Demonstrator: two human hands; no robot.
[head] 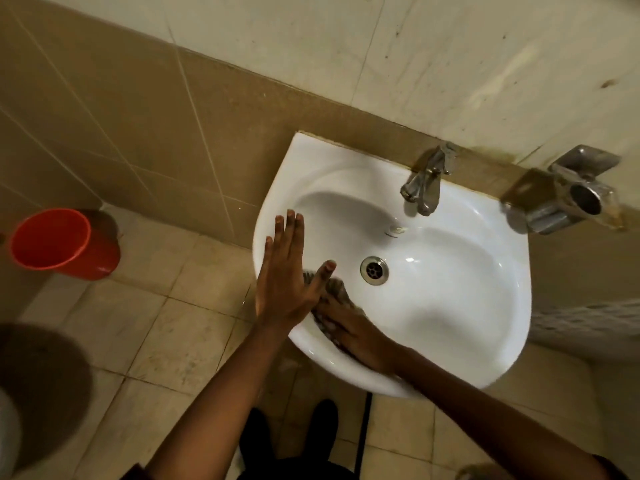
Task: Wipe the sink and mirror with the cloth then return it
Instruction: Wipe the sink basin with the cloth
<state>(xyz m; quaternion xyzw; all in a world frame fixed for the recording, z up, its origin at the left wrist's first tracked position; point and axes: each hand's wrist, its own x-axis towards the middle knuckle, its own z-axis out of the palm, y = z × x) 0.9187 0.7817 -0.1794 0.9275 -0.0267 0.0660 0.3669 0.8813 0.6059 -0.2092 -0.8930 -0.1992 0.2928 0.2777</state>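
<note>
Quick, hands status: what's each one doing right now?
Left hand: open, flat, fingers spread over the sink rim, holding nothing.
Right hand: pressed flat on the cloth inside the sink, not gripping it.

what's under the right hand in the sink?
A grey cloth, pressed flat against the near-left wall of the sink by the right hand. The left hand crosses over its far edge, so most of the cloth is hidden.
</note>
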